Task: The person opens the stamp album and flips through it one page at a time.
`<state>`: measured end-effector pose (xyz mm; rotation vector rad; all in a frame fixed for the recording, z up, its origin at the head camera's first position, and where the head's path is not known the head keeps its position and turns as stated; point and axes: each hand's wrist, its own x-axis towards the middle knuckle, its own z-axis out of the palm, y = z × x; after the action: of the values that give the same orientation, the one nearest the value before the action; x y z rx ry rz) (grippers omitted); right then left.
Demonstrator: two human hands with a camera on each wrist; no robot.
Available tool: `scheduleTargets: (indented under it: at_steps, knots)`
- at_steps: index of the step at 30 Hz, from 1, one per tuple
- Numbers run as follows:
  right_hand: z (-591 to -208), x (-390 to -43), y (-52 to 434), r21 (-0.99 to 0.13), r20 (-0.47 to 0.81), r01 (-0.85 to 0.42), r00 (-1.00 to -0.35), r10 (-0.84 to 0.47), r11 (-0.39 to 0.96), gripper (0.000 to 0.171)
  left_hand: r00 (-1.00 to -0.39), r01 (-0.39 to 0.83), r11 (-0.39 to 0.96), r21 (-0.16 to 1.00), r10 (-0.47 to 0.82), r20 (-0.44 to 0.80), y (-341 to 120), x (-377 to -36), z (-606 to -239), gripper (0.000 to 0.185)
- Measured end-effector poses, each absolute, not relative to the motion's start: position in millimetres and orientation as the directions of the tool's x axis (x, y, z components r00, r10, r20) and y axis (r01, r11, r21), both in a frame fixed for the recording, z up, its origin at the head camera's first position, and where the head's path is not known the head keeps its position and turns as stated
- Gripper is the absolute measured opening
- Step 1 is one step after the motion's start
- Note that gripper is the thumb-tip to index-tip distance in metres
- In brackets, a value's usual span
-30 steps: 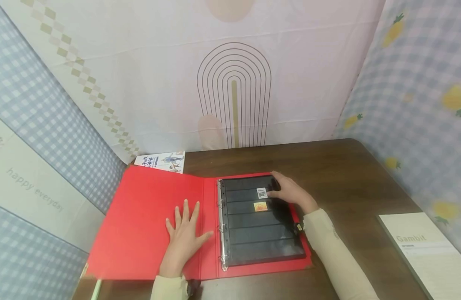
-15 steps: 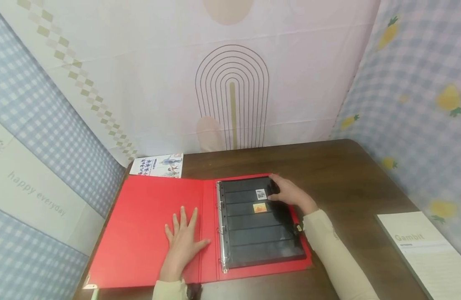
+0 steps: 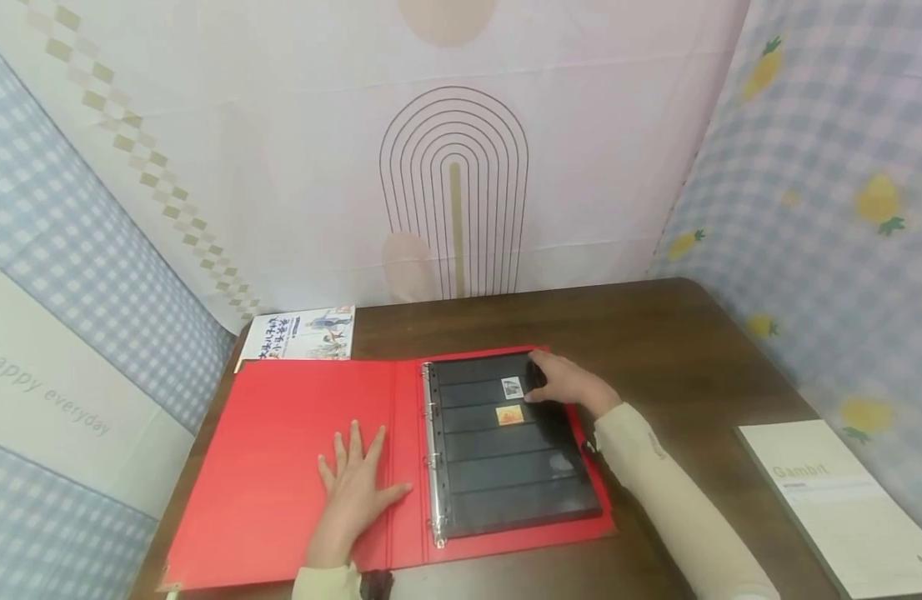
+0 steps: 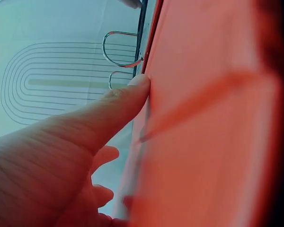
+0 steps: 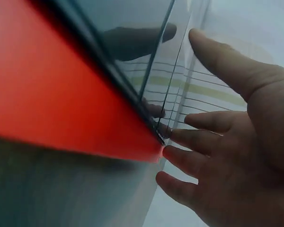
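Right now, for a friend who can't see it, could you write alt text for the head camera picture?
A person's left hand lies flat with fingers spread on the inside cover of an open red ring binder, while the right hand touches the far right part of a black stamp page holding two stamps. The binder lies on a dark wooden table, with a booklet behind it.

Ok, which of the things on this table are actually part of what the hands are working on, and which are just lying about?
In hand:
red binder, under the flat left hand
black stamp page, right hand on its far right part
two stamps
binder rings

Lying about:
booklet behind the binder
white Gambit book at the table's right
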<state>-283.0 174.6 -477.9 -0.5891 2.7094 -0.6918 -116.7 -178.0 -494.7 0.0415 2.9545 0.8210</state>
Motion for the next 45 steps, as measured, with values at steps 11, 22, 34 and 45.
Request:
scheduleTargets:
  at_steps: [11,22,34,45]
  knots:
    - [-484.3,-287.2,175.4,-0.445,-0.207,-0.368,-0.845,-0.494,0.816,0.097,-0.994,-0.03,0.836,0.548,0.034,-0.106,-181.6,-116.8,-497.1,0.097]
    - [-475.1,-285.2,172.4,-0.394,-0.25,-0.368,-0.839,-0.484,0.842,0.092,-0.993,-0.034,0.813,0.582,0.04,-0.113,-182.8,-121.9,-498.8,0.097]
    - [-478.3,-277.9,165.2,-0.378,-0.129,-0.431,-0.852,-0.508,0.819,0.085,-0.992,-0.053,0.816,0.575,0.021,-0.12,-184.7,-118.9,-500.9,0.098]
    - [-483.8,-270.9,161.9,-0.352,-0.002,-0.456,-0.873,-0.488,0.818,0.079,-0.993,-0.061,0.816,0.574,0.009,-0.119,-183.7,-119.1,-501.3,0.101]
